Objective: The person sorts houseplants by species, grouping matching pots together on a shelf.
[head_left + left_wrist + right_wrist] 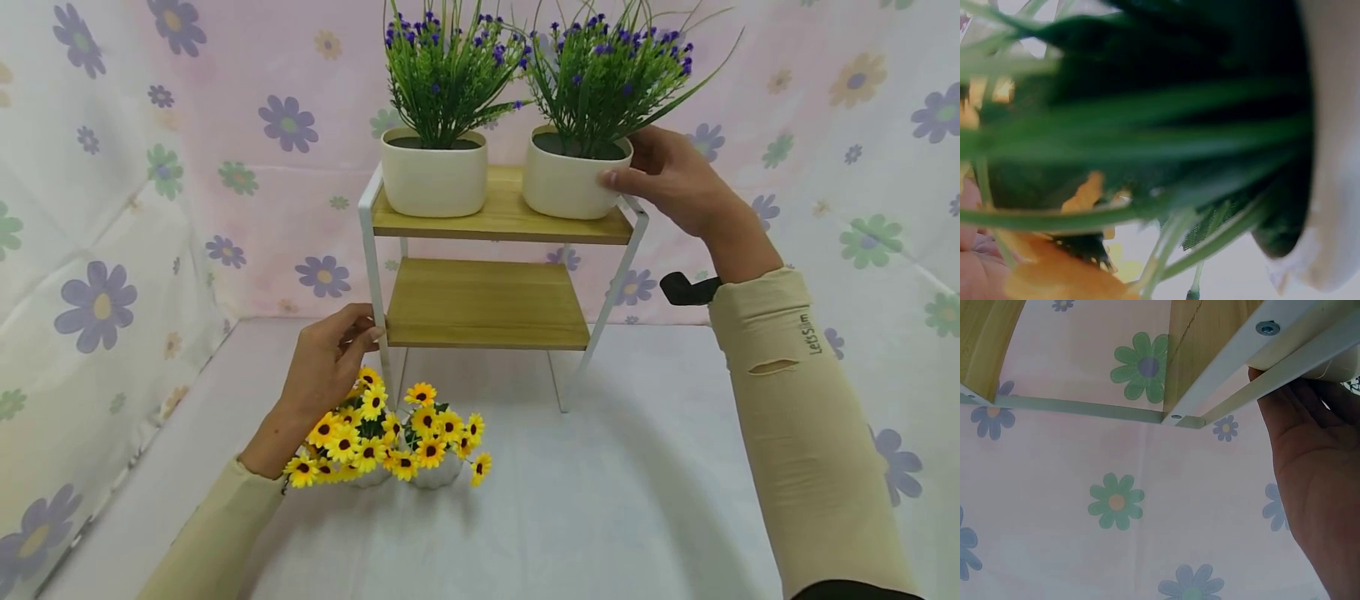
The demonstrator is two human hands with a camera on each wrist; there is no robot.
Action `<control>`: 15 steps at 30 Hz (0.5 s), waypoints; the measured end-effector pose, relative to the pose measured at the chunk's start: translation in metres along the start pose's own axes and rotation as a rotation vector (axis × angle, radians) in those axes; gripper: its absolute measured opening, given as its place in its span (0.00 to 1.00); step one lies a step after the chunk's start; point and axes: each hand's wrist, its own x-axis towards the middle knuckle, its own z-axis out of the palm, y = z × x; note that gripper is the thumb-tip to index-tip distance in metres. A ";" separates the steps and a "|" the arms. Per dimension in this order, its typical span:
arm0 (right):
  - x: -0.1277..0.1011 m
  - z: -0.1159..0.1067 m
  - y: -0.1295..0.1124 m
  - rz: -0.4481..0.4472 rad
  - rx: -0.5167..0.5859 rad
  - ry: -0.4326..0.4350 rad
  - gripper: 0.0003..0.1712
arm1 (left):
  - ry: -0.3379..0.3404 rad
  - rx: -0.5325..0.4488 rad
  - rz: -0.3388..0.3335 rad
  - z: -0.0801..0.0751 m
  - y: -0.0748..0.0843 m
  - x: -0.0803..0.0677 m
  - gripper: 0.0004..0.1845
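Floral-print cloth point(288, 217) hangs behind and beside your work, with a pale surface point(585, 508) spread below. At the centre of your head view stands a two-tier stand point(483, 302) with a white frame; take that as the middle of your clock.

At 2 o'clock your right hand point(678, 179) holds the right cream pot point(566, 185), thumb on its front. That pot sits toward 1 o'clock, upright at the right end of the wooden upper shelf point(504, 190), its purple flowers point(600, 67) rising among grassy leaves. At 11 o'clock, just beside it, is the matching left cream pot point(433, 181).

Your left hand point(322, 362), at 8 o'clock, pinches the stand's left leg point(377, 287) between thumb and fingers. Yellow flowers point(348, 442) crowd beneath that wrist, and more yellow daisies point(431, 433) stand at 7 o'clock. Your left wrist view shows mostly blurred green stems point(1135, 140).
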 end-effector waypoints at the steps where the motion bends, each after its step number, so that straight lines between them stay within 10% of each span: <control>1: 0.000 0.000 0.000 -0.006 -0.003 -0.004 0.38 | 0.000 -0.001 -0.001 0.000 0.000 0.000 0.11; 15: -0.002 -0.001 -0.002 -0.025 0.016 -0.003 0.38 | 0.000 -0.001 0.002 -0.001 0.001 0.000 0.12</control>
